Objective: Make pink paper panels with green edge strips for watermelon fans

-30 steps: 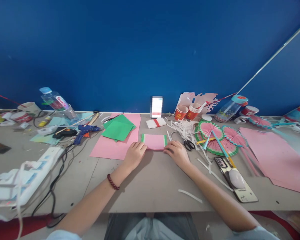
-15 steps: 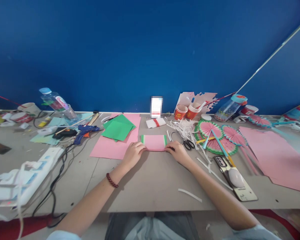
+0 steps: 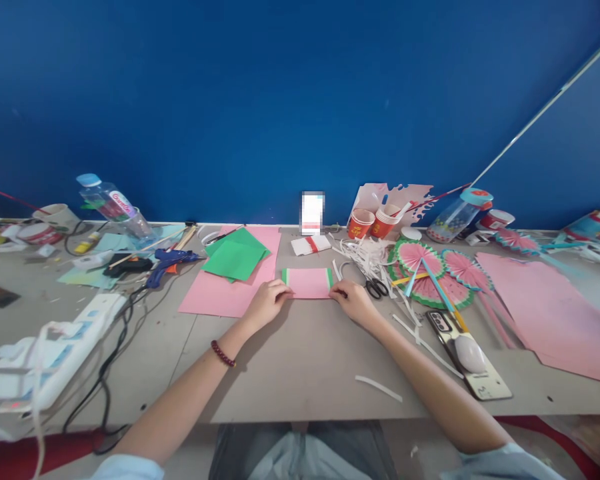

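A pink paper strip with green and pale bands at both ends lies in front of me. My left hand pinches its near left corner, fingers closed. At the near right corner, my right hand grips the same strip between thumb and fingers. Green paper sheets rest on a larger pink sheet left of the strip. Black-handled scissors lie just beyond my right hand, beside a heap of white paper strips.
Pleated watermelon paper fans, a phone and pink sheets occupy the right. On the left are a blue glue gun, a power strip and a plastic bottle. Red paper cups stand at the back.
Both hands keep hold of the strip's near corners. The near edge of the strip looks slightly flatter and farther from me; otherwise the view has shifted only slightly.
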Demonstrator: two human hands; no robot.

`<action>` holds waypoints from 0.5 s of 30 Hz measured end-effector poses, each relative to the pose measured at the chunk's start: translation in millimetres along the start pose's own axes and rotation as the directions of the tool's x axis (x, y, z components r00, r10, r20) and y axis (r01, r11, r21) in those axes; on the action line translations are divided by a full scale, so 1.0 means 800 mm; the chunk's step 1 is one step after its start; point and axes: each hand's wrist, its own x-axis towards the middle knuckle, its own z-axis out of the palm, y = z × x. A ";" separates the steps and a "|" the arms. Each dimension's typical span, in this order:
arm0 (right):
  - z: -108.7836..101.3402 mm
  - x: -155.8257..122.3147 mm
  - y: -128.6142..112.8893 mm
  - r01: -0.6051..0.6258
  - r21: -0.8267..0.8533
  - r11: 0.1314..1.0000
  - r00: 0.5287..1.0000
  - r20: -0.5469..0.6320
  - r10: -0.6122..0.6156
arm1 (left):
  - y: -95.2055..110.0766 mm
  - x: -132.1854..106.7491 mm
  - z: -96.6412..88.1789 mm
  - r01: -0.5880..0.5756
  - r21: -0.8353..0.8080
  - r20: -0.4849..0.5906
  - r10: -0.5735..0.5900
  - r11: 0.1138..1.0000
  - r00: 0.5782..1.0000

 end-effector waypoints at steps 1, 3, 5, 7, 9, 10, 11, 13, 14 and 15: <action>0.000 0.000 0.000 0.003 0.009 1.000 1.000 -0.002 -0.003 | 0.001 0.000 -0.001 0.005 -0.001 0.003 -0.005 1.000 1.000; -0.001 -0.001 -0.002 0.010 0.041 0.999 1.000 0.012 -0.011 | 0.001 -0.001 -0.003 0.018 -0.013 0.019 -0.018 1.000 1.000; -0.002 -0.002 -0.003 0.010 0.073 0.997 0.999 0.047 -0.013 | 0.001 -0.002 -0.007 0.025 -0.027 0.039 -0.024 0.999 0.999; -0.003 -0.002 -0.004 -0.010 0.081 0.997 0.997 0.083 0.003 | 0.001 -0.003 -0.010 0.021 -0.038 0.054 -0.019 0.999 0.998; -0.003 -0.001 -0.005 -0.050 0.060 0.997 0.993 0.109 0.043 | 0.000 -0.003 -0.012 0.019 -0.051 0.066 -0.016 0.999 0.998; -0.003 0.000 -0.006 -0.074 0.044 0.996 0.991 0.119 0.069 | -0.001 -0.003 -0.013 0.024 -0.059 0.072 -0.020 0.998 0.997; -0.004 0.000 -0.007 -0.099 0.029 0.995 0.987 0.130 0.094 | -0.001 -0.003 -0.013 0.034 -0.067 0.081 -0.028 0.997 0.996; -0.006 0.003 -0.009 -0.144 0.009 0.990 0.977 0.157 0.141 | -0.002 -0.002 -0.014 0.067 -0.081 0.104 -0.058 0.994 0.993; -0.007 0.004 -0.010 -0.162 0.004 0.987 0.972 0.171 0.159 | -0.003 -0.001 -0.014 0.085 -0.088 0.116 -0.075 0.992 0.990; -0.008 0.006 -0.011 -0.176 0.001 0.984 0.968 0.183 0.173 | -0.003 0.000 -0.014 0.102 -0.097 0.127 -0.089 0.990 0.988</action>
